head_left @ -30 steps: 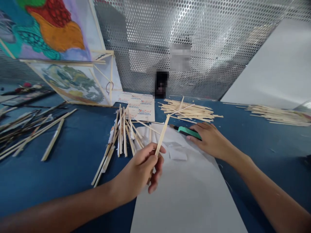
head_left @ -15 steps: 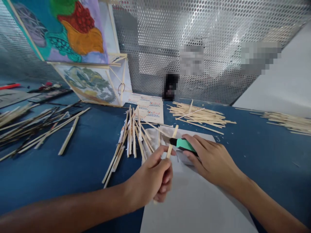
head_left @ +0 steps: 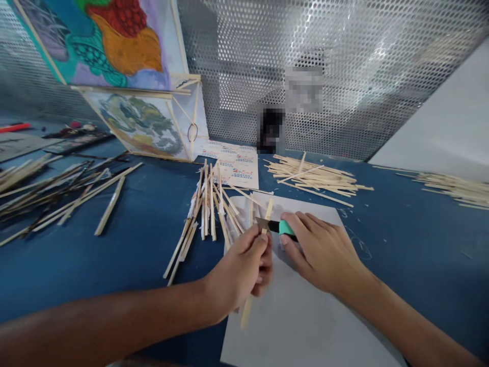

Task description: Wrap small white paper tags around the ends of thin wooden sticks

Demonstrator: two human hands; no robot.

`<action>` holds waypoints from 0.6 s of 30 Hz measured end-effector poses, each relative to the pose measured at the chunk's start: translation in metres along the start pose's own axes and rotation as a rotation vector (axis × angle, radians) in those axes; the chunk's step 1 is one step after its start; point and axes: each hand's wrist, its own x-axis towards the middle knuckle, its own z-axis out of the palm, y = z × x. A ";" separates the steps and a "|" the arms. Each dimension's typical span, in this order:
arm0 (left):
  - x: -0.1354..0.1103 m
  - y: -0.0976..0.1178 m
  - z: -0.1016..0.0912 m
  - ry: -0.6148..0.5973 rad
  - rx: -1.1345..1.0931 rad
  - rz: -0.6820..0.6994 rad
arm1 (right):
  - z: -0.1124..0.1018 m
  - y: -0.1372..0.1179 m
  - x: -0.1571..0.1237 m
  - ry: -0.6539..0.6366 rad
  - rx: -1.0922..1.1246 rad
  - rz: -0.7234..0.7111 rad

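Note:
My left hand (head_left: 242, 270) is closed around a thin wooden stick (head_left: 267, 214), whose ends stick out above and below my fist. My right hand (head_left: 319, 252) grips a green utility knife (head_left: 284, 228); its blade rests against the stick just above my left fingers. Both hands hover over a sheet of white paper (head_left: 305, 316) on the blue table (head_left: 133, 239). A loose pile of similar sticks (head_left: 208, 209) lies just left of the paper.
A second stick pile (head_left: 313, 176) lies behind the paper, a third (head_left: 446, 186) at the far right, and long strips (head_left: 57, 191) at the left. Painted kites (head_left: 126, 81) lean on the perforated metal wall (head_left: 344, 61). Printed sheets (head_left: 237, 171) lie near the wall.
My right hand picked the knife up off the table and brought its blade against the stick. My left hand slid up the stick, so more of it hangs below the fist.

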 end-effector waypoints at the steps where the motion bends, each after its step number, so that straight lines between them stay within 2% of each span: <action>1: -0.001 0.001 0.001 0.022 0.004 0.022 | 0.000 -0.001 0.001 -0.004 -0.013 0.008; 4: -0.003 0.001 0.003 0.066 0.006 0.062 | 0.002 -0.004 0.003 -0.013 -0.055 0.028; 11: -0.006 -0.003 0.001 0.057 0.014 0.110 | 0.001 -0.008 0.005 -0.040 -0.074 0.049; 15: -0.017 0.006 0.007 0.023 0.015 0.145 | -0.011 -0.011 0.007 -0.031 -0.117 0.029; 18: -0.020 0.019 0.018 -0.009 0.018 0.178 | -0.027 -0.007 0.009 -0.072 -0.141 0.093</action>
